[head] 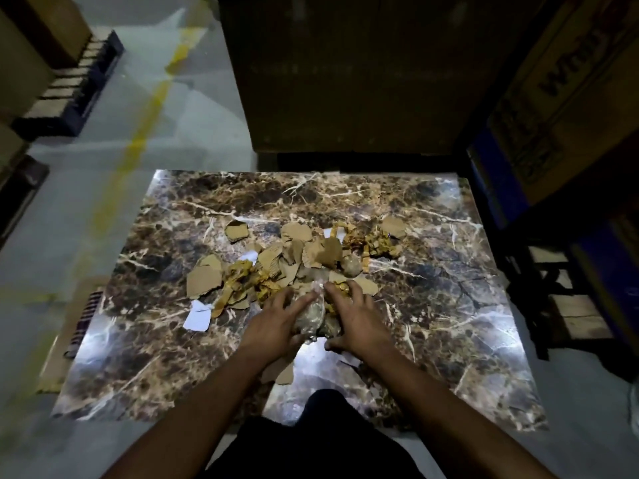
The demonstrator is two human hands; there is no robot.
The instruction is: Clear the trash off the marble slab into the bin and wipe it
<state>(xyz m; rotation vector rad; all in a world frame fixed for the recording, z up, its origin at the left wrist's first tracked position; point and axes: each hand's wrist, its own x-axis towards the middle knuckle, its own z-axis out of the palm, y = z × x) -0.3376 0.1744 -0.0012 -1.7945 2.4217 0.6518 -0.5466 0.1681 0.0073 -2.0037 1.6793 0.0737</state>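
While trash litters the slab, 2 hands, left and right, seemingly clasp crumpled plastic.

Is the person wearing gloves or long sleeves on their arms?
No. The left hand and right hand are both bare, with no gloves. Both forearms are uncovered as far as the picture shows, so no sleeves are visible. No watch, ring or bracelet shows either.

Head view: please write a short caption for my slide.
Both hands gather crumpled plastic from cardboard scraps on the marble slab.
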